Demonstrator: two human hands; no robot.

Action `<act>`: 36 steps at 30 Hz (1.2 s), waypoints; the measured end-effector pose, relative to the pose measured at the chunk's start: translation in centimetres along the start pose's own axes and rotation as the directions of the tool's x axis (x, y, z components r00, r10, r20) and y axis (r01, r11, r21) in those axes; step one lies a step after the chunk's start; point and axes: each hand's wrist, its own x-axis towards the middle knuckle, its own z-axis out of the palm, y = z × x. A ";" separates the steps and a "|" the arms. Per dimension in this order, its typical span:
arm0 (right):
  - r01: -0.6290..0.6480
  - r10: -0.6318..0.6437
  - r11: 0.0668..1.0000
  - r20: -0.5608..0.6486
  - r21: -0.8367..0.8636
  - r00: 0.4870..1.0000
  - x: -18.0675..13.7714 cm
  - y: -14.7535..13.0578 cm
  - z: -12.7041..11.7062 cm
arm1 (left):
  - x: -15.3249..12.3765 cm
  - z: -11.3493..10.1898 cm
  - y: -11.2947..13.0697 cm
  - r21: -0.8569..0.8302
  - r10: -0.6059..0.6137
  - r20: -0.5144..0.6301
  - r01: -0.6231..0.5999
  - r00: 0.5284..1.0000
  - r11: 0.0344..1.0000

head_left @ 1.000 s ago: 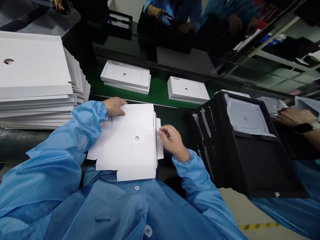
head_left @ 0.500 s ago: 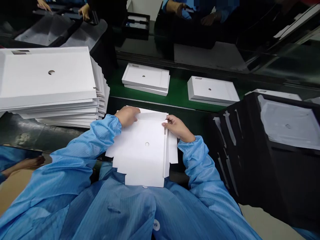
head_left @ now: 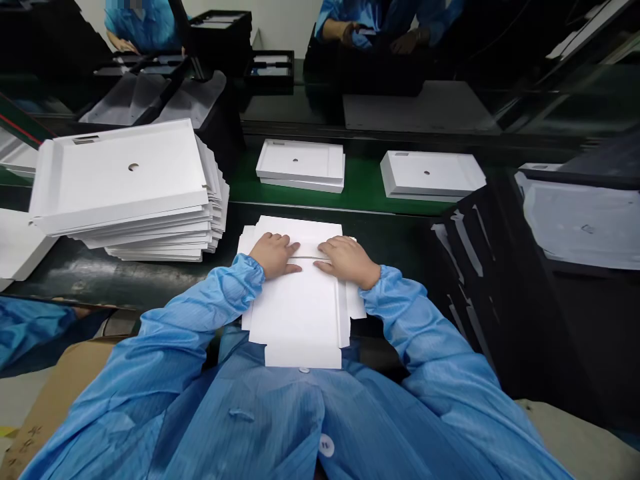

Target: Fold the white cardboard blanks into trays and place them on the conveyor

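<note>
running lengthwise toward torso (head_left: pixel 275 420), white card (head_left: pixel 305 307)

Right fingers (head_left: pixel 331 249) — farther onto white cardboard (head_left: pixel 300 307)

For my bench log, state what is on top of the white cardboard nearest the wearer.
The left hand and right hand rest on the white cardboard; what their palms cover cannot be seen.

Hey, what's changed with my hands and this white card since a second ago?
Your right hand moved from the white card's right edge onto its far part. Your left hand shifted inward from the far-left corner. Both now lie flat, side by side. The white stack stayed put.
</note>
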 end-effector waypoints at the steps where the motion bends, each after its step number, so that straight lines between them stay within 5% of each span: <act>1: 0.008 -0.007 0.999 0.018 -0.032 1.000 0.2 -0.3 -0.1 | 0.1 0.1 0.3 0.022 0.008 0.008 -0.008 1.000 1.000; 15: 0.027 -0.023 0.995 0.035 -0.099 0.999 2.1 -1.2 0.6 | 1.7 0.7 -1.0 -0.194 0.034 -0.007 -0.035 0.999 0.980; 23: 0.017 -0.009 0.992 0.063 -0.126 0.998 3.2 -2.1 0.4 | 2.3 1.0 -0.5 -0.135 0.037 -0.036 -0.041 0.999 0.990; 32: -0.179 0.177 0.984 0.097 0.011 0.980 5.5 -0.5 -0.3 | 4.1 0.7 -2.5 -0.338 -0.199 0.048 0.203 0.979 0.919; 36: -0.117 0.118 0.993 0.042 -0.028 0.992 4.8 -0.2 0.0 | 3.5 1.1 -2.9 -0.324 -0.201 -0.027 0.181 0.979 0.928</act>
